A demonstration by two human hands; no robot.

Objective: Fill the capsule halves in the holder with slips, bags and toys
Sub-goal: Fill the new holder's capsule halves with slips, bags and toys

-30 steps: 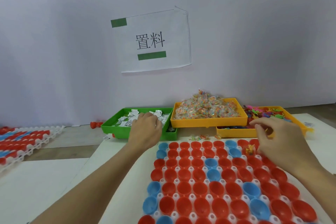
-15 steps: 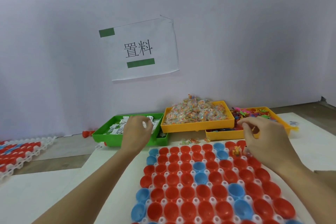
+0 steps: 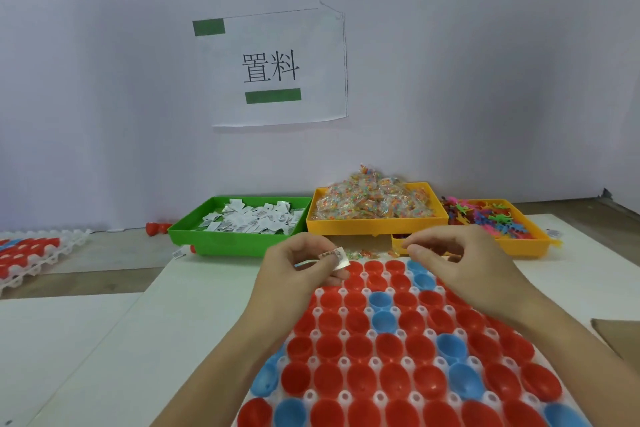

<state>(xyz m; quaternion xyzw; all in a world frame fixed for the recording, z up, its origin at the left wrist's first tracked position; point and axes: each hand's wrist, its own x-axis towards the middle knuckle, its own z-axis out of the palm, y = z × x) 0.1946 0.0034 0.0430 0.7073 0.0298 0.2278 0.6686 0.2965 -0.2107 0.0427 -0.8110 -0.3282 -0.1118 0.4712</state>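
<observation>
Nearest us lies the holder [image 3: 372, 362], a white grid packed with red and blue capsule halves [image 3: 394, 376] that all look empty from here, so we judge the filling has barely begun. Above its far rows our left hand [image 3: 294, 270] pinches a small white slip [image 3: 334, 257] between thumb and fingers, with the slip hanging just over the top-left cups. Our right hand [image 3: 453, 260] hovers beside it with fingers curled toward the thumb; we cannot tell whether it holds anything. The step in hand looks like placing a slip, and the next move calls for lowering it into one cup and letting go without it catching on the rim. Beyond the hands sit the supplies: a green tray [image 3: 239, 241] of slips, an orange tray [image 3: 377, 224] heaped with little bags [image 3: 374, 201], and a second orange tray [image 3: 526, 246] of colourful toys [image 3: 485, 217]. A paper sign [image 3: 277, 68] hangs on the wall behind.
</observation>
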